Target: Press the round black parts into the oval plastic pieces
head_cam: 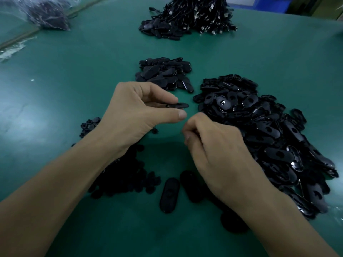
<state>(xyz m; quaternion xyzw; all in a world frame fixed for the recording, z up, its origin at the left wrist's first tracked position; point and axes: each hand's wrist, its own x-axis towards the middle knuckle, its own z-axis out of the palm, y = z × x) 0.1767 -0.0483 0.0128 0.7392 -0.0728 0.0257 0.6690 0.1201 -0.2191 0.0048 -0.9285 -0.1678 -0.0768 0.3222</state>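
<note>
While a black oval plastic piece (177,105) is pinched mid-frame by the left hand (137,110), the right hand (211,145) is curled, contents cannot be told; pressing-in judged next, alignment needed

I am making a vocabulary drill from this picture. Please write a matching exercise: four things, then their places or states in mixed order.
1 left hand
2 right hand
3 cable heap
4 bag

a far left on the table
b pinching an oval
c fingers curled, contents hidden
d far middle

Pairs: 1-b, 2-c, 3-d, 4-a
</note>
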